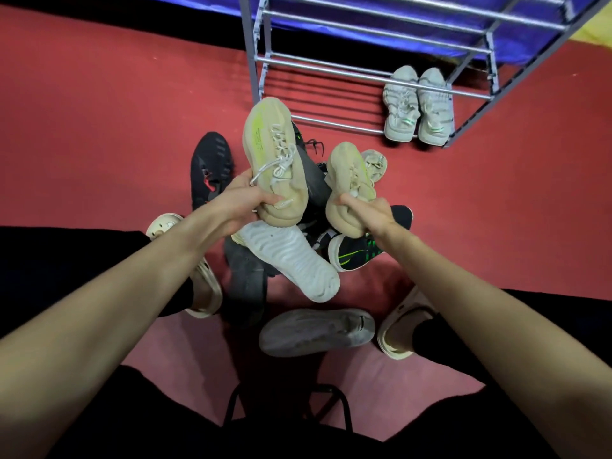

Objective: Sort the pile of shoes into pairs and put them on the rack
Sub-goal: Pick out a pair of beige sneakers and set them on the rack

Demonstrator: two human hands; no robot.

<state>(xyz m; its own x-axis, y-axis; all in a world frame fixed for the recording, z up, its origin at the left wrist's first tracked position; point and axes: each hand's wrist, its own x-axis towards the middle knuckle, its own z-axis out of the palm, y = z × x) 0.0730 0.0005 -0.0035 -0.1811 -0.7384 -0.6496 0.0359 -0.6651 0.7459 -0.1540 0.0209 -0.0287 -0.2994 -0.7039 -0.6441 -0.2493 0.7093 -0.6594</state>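
My left hand [243, 203] grips the heel of a beige sneaker with a neon-green stripe [271, 150], held toe-away above the pile. My right hand [371, 215] grips the heel of the matching beige sneaker [347, 180]. Both are lifted over the shoe pile [298, 260] on the red floor. The metal rack [364, 77] stands ahead, and a pale grey pair [417, 104] rests on its lowest shelf at the right end.
The pile holds a black shoe with a red mark [210, 167], a white sole-up shoe [291, 260], a black shoe with green stripes [356, 253], a dark grey shoe [245, 276] and a grey sole-up shoe [314, 331]. My slippered feet [404, 326] flank the pile. A stool frame is below.
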